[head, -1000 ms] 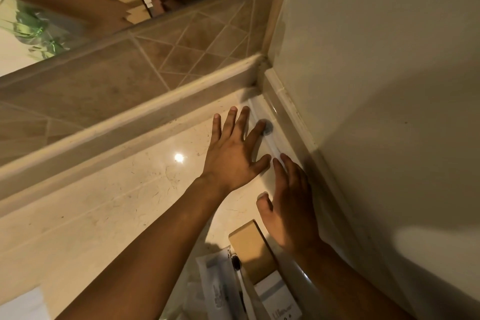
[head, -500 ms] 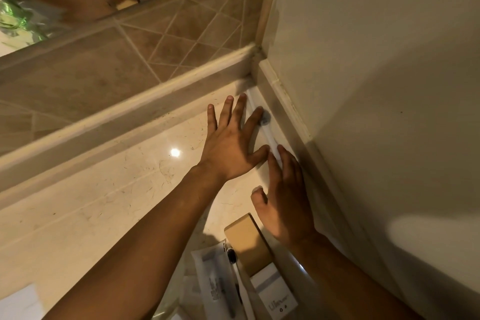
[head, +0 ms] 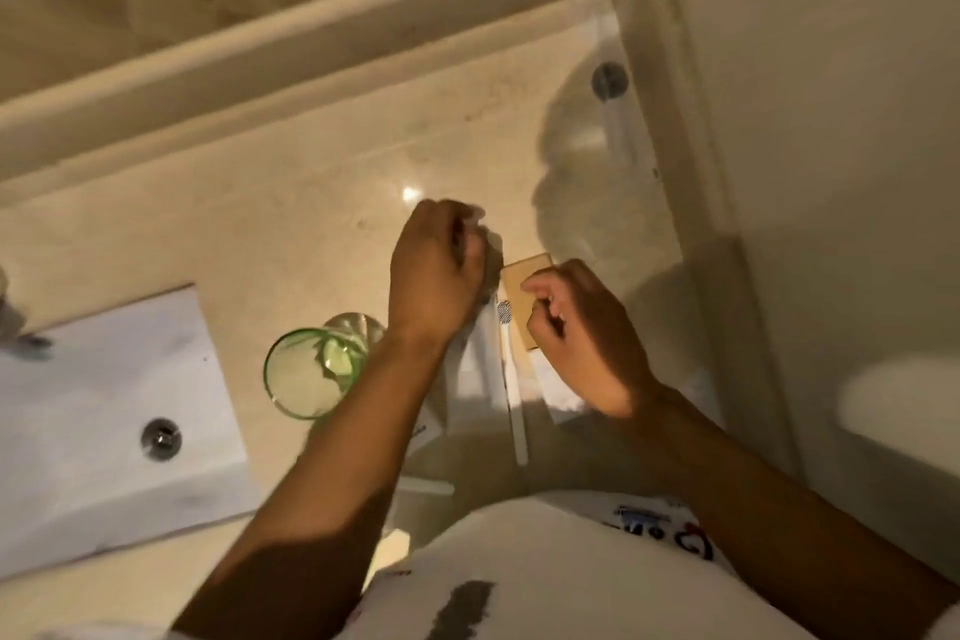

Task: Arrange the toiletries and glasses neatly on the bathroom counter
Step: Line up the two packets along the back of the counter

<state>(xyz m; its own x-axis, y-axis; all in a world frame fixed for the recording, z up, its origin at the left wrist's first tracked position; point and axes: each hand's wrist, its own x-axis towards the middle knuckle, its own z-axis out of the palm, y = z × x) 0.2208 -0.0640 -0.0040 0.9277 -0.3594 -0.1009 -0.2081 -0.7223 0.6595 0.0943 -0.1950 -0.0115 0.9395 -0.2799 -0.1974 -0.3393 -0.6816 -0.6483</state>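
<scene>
Tan box (head: 524,294), lettering unreadable

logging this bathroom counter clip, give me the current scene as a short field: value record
setting: marble counter meeting a wall on the right
left hand: curled, gripping a clear wrapped packet
right hand: loosely curled over a tan box; contact unclear
toothbrush: white, lying between the hands
glass: green-rimmed, beside the left forearm
sink: white basin at the left, drain visible
small tube: lying along the wall, far corner
</scene>
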